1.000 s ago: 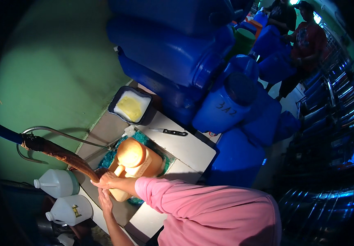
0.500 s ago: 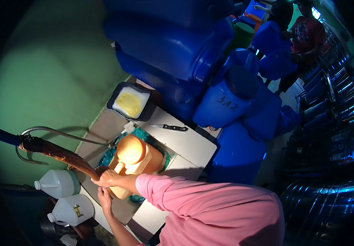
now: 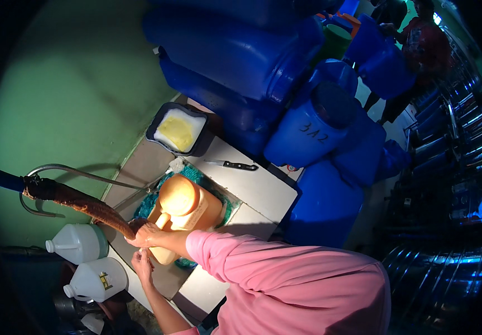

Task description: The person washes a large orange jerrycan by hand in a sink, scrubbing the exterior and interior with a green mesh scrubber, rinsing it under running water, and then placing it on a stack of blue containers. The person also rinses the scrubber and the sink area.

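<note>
My right hand [image 3: 143, 233] is closed round the end of a brown, cloth-wrapped hose [image 3: 95, 212], beside a yellow-orange plastic jug [image 3: 206, 210]. Just below it, my left hand [image 3: 142, 264] has its fingers curled together in a pinch; whatever they hold, if anything, is too small to make out. The jug has a round lid-like top and a handle, and lies on teal netting [image 3: 192, 174] over the tiled ledge. A pale yellow, scoop-shaped part of the jug [image 3: 164, 254] shows beneath my right wrist.
A dark tub [image 3: 153, 132] with white and yellow contents and a black-handled knife [image 3: 240, 166] lie beyond the jug. Two translucent jugs [image 3: 79, 244] stand at left by a bent metal pipe [image 3: 85, 175]. Large blue containers [image 3: 308, 120] crowd the far side; a person in red [image 3: 425, 47] stands behind.
My left hand has drawn slightly down from my right, its fingers now curled in. My right hand stays on the hose. The person in the background has shifted with a blue container.
</note>
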Demonstrator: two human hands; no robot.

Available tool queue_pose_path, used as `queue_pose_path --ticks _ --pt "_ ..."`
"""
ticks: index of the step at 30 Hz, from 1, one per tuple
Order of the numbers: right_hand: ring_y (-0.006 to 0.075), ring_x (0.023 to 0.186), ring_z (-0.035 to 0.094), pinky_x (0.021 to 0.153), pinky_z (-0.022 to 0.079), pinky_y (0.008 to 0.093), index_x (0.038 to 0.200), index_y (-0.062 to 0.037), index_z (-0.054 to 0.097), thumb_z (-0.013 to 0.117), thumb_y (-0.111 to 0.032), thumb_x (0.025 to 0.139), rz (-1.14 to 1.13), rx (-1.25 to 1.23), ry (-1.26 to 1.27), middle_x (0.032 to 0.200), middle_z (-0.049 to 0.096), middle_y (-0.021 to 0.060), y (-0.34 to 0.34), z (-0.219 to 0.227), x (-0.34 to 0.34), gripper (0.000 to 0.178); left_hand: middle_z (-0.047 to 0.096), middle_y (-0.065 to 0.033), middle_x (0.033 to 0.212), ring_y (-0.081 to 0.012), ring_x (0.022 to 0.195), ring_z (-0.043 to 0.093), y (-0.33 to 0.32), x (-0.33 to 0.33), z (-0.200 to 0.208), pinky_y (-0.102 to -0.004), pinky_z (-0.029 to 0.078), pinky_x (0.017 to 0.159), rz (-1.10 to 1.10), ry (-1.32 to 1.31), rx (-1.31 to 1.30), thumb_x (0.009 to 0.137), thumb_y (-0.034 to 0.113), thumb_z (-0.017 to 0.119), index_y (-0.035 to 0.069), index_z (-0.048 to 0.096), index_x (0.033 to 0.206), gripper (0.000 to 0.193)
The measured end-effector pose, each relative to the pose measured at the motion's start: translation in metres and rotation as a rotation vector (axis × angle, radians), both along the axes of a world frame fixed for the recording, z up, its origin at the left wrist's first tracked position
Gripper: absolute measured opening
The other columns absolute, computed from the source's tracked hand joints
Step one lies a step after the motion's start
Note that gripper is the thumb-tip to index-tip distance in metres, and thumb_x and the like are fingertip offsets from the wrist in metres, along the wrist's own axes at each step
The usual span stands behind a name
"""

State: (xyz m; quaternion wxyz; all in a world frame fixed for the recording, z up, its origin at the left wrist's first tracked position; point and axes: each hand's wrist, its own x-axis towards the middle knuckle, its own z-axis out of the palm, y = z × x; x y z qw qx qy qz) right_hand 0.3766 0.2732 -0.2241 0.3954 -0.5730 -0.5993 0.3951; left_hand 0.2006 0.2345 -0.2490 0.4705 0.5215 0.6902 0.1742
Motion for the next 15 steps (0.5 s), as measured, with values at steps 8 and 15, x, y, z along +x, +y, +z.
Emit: queue_pose_path --ticks 8,15 --pt "0.0435 0.097 0.065 0.088 0.052 0.0504 0.099 0.0006 0.063 0.064 -0.041 0.087 -0.022 0.085 0.078 0.102 0.068 0.0261 0.004 -0.011 -0.004 0.044 0.064 -0.0084 0.101 -0.0135 0.088 0.062 -0.011 0.001 -0.009 -0.0279 0.047 0.080 -0.040 -0.068 0.243 0.090 0.017 0.072 -0.002 0.059 0.125 0.042" --pt "0.0487 0.122 0.053 0.107 0.040 0.0525 0.133 -0.0008 0.055 0.049 -0.072 0.087 0.442 -0.037 -0.179 0.134 0.056 0.0308 -0.029 0.034 -0.026 0.085 0.054 -0.0123 0.135 -0.0252 0.126 0.050 -0.001 0.035 -0.050 -0.0430 0.038 0.109 -0.238 -0.180 0.562 0.085 0.033 0.078 0.005 0.046 0.139 0.069"
